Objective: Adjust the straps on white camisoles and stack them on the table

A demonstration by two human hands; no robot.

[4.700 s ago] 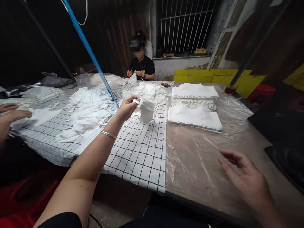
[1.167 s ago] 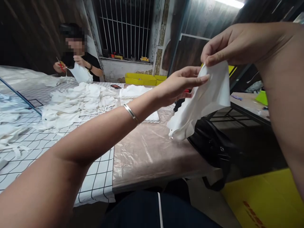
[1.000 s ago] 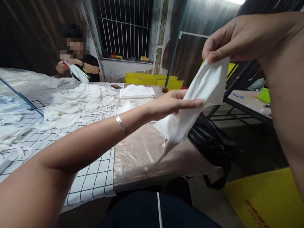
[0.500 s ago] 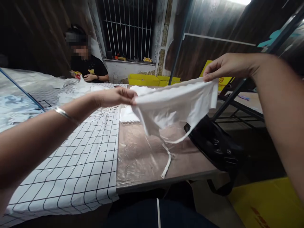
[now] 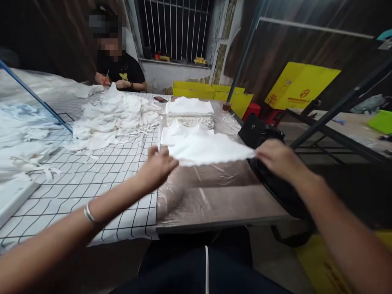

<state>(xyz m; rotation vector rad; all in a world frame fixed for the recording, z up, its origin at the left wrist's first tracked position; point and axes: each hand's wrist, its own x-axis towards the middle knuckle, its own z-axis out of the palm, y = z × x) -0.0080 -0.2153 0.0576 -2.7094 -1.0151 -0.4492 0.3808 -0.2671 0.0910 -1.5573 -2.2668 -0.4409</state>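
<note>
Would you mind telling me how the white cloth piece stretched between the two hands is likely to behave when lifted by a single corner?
The white cloth piece probably flops: it lies flat only because the left hand and right hand pull its ends apart. It seems light, since a fingertip grip carries it. On the plastic sheet it may slide easily.

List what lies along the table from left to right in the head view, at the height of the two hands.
Checked cloth → left hand → white fabric piece stretched between both hands → right hand → black bag at the table's right edge.
</note>
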